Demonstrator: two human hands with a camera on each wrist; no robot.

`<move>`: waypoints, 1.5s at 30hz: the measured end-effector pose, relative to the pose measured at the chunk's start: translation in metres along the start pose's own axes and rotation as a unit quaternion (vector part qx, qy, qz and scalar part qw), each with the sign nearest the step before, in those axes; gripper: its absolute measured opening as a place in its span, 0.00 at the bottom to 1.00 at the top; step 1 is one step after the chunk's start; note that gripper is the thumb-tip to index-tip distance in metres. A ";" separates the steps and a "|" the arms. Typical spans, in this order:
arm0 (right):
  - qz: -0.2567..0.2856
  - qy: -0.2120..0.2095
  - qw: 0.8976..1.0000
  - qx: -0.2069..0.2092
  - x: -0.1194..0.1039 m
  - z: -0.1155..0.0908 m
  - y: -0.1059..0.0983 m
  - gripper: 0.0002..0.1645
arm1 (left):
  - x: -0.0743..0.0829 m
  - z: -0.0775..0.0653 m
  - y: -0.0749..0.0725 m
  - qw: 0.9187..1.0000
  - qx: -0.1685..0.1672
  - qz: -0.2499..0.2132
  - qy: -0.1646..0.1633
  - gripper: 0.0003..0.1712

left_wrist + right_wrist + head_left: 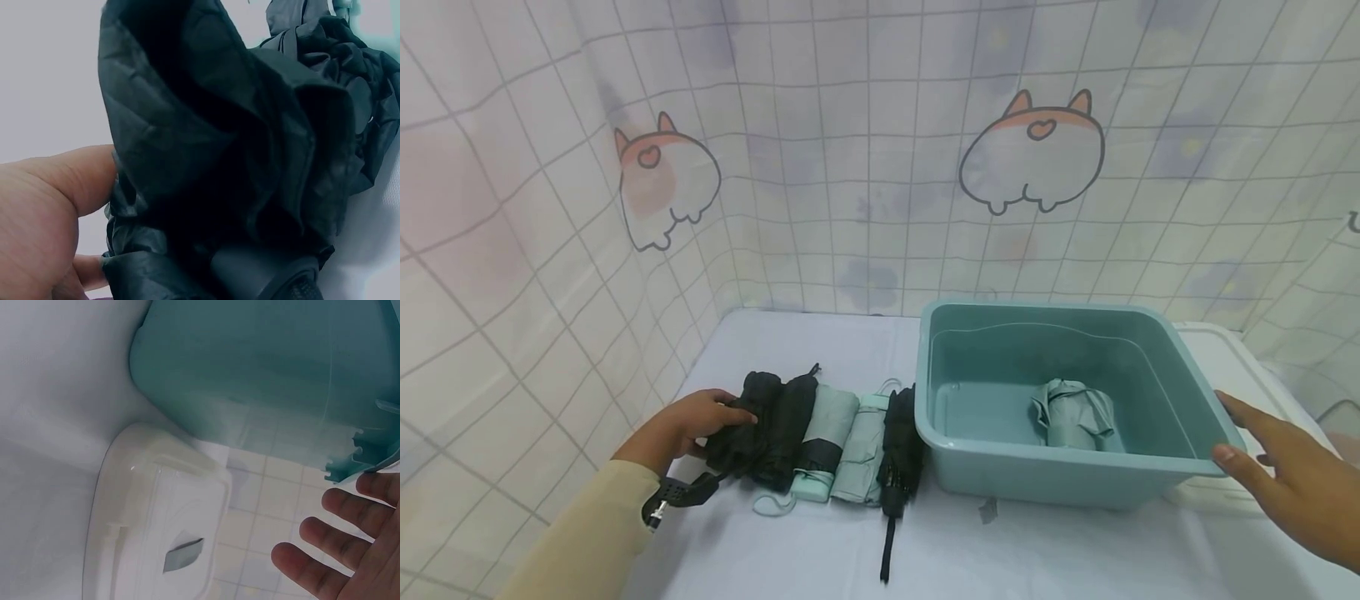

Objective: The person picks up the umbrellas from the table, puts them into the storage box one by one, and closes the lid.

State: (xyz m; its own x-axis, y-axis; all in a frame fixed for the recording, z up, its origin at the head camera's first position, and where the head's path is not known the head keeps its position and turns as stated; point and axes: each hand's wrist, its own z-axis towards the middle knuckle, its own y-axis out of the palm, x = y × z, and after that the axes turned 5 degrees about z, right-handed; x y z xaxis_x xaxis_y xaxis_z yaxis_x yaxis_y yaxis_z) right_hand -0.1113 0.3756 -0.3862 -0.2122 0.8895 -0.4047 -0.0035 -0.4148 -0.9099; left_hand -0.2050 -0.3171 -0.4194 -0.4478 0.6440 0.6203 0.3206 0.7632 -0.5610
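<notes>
At the left end of a row of folded umbrellas, my left hand [696, 423] holds a black umbrella [733, 447] between thumb and fingers. Its loose dark cloth and round handle end fill much of the left wrist view. Beside it lie another black umbrella [794, 421], a pale teal umbrella [831, 412] with a black band, a second pale teal umbrella [859, 457], and a black umbrella [901, 437] with a strap. My right hand [1296, 475] is at the right rim of a teal bin [1022, 481], its fingers [309, 565] extended. One pale teal umbrella [1070, 425] lies inside the bin.
A white lid-like plastic piece [181, 519] sits to the right of the bin, partly behind it. The white table [970, 558] meets a grid-patterned curtain [865, 167] at the back and left. A small grey patch [988, 510] shows in front of the bin.
</notes>
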 end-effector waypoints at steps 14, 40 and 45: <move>0.017 -0.044 0.998 0.033 0.006 0.002 0.004 0.45 | 0.002 -0.006 0.004 1.000 0.027 -0.001 0.010 0.43; 0.013 -0.024 0.999 0.028 0.001 0.002 0.003 0.46 | -0.011 -0.011 -0.011 0.996 0.031 -0.074 0.033 0.43; 0.000 -0.022 0.999 0.032 0.003 0.002 0.003 0.46 | -0.008 -0.017 -0.014 0.995 0.025 -0.083 0.041 0.43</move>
State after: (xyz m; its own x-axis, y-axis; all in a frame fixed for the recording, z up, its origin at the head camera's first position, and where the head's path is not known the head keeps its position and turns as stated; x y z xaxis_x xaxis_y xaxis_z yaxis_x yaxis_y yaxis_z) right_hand -0.1134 0.3765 -0.3897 -0.2542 0.8807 -0.3997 -0.0647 -0.4278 -0.9016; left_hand -0.1918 -0.3326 -0.4072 -0.4215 0.5127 0.7480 0.2057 0.8574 -0.4718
